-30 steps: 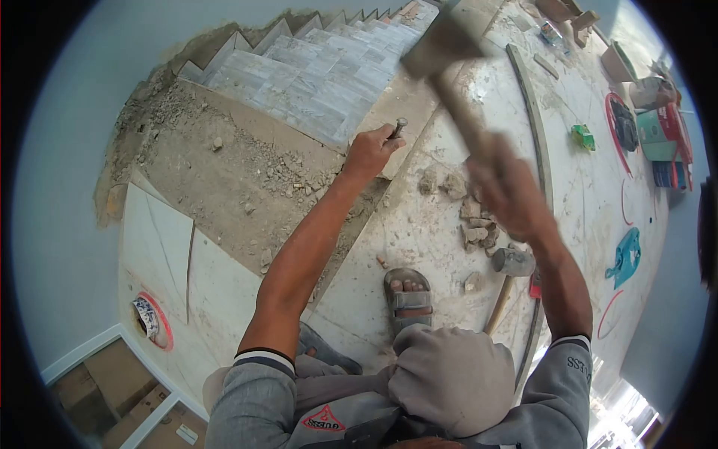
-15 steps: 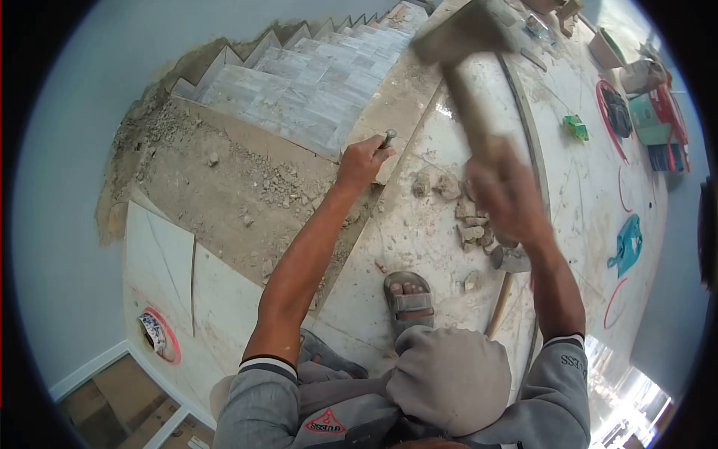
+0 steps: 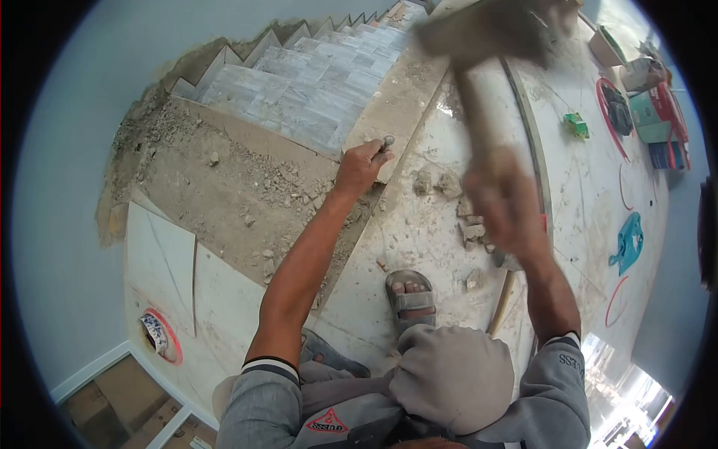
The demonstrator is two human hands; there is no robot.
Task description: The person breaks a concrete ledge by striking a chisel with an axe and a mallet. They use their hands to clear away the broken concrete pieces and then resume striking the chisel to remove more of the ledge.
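Observation:
My left hand (image 3: pixel 360 169) is closed around a metal chisel (image 3: pixel 387 142), whose round head sticks up above the fingers. It is at the corner of the staircase edge, beside broken, rubble-covered ground (image 3: pixel 247 187). My right hand (image 3: pixel 505 202) is wrapped round the wooden handle of a hammer (image 3: pixel 482 34). The hammer's large head is raised above and to the right of the chisel, apart from it and blurred by motion. The chisel's lower end is hidden by my left hand.
Tiled stairs (image 3: pixel 299 90) rise at the upper left. Broken chunks (image 3: pixel 471 230) and a second wooden handle (image 3: pixel 502 303) lie on the white floor near my sandalled foot (image 3: pixel 410 295). A green packet (image 3: pixel 576 126), a teal bag (image 3: pixel 630 243) and a bucket (image 3: pixel 606 47) are at the right.
The hammer head has shifted slightly right, and my right hand is a little lower. My left hand stays on the chisel in nearly the same place.

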